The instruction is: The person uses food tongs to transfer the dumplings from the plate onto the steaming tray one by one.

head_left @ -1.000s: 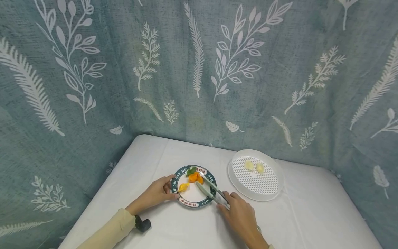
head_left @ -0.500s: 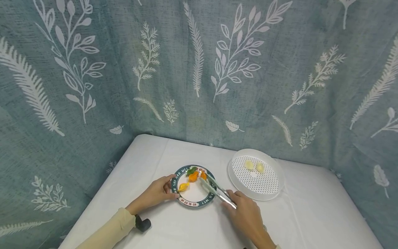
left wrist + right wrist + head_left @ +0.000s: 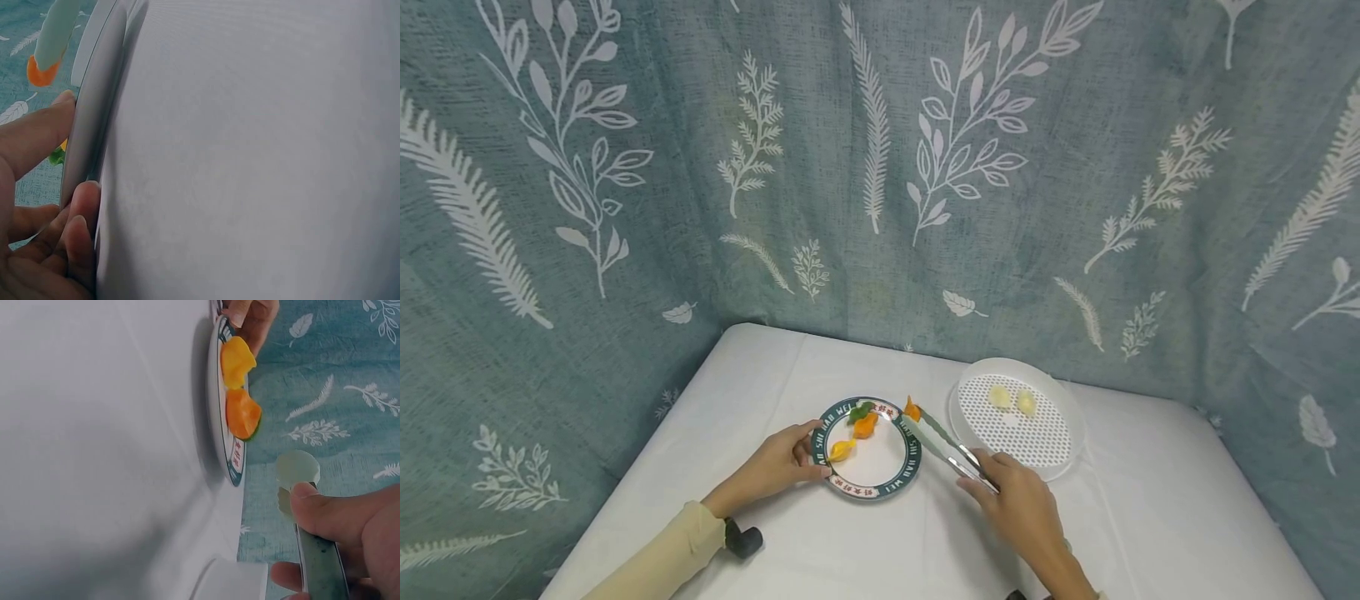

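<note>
My left hand (image 3: 775,464) holds the left rim of a round white plate (image 3: 913,461) with a green lettered border. Its thumb lies at the rim, with fingers curled beneath in the left wrist view. A yellow dumpling-shaped piece (image 3: 842,451), an orange one (image 3: 865,426) and a green one (image 3: 859,412) are on the plate. My right hand (image 3: 1021,506) grips metal tongs (image 3: 931,437) with pale green tips. Between those tips, above the plate's right rim, is another orange dumpling-shaped piece (image 3: 912,409). The right wrist view does not show that piece, only the tongs tip (image 3: 298,467).
A round white steamer tray (image 3: 1078,437) with a perforated base stands to the right, holding two pale dumpling-shaped pieces (image 3: 1026,403). A white cloth (image 3: 820,550) covers the table. A leaf-patterned curtain (image 3: 850,275) hangs behind it. Something black (image 3: 743,540) is beside the left wrist.
The tongs have pinched one orange piece and lifted it from among the others, moving up and right to the plate's edge. My left hand and the plate have stayed put.
</note>
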{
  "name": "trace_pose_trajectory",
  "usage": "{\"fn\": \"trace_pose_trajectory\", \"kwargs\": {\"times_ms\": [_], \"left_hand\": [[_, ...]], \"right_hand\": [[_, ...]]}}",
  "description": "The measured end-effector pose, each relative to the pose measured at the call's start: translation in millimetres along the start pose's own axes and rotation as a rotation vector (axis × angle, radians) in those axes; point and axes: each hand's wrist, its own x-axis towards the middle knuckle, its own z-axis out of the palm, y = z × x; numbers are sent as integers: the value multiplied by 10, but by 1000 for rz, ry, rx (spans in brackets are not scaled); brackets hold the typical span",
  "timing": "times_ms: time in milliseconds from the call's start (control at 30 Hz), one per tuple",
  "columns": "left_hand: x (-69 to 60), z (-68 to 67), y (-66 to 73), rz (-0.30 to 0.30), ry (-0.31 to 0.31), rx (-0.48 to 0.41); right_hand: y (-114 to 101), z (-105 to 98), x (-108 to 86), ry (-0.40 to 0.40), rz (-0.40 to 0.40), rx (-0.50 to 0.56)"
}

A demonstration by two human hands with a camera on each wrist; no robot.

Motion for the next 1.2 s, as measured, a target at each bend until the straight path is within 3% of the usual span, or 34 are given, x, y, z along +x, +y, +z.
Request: {"fn": "trace_pose_trajectory", "kwargs": {"times_ms": [533,1200], "left_hand": [[10,34,-6,-36,26,27],[6,43,4,-49,36,11]], "right_hand": [[275,-300,21,22,39,-51],[669,-448,-3,29,102,-88]]}}
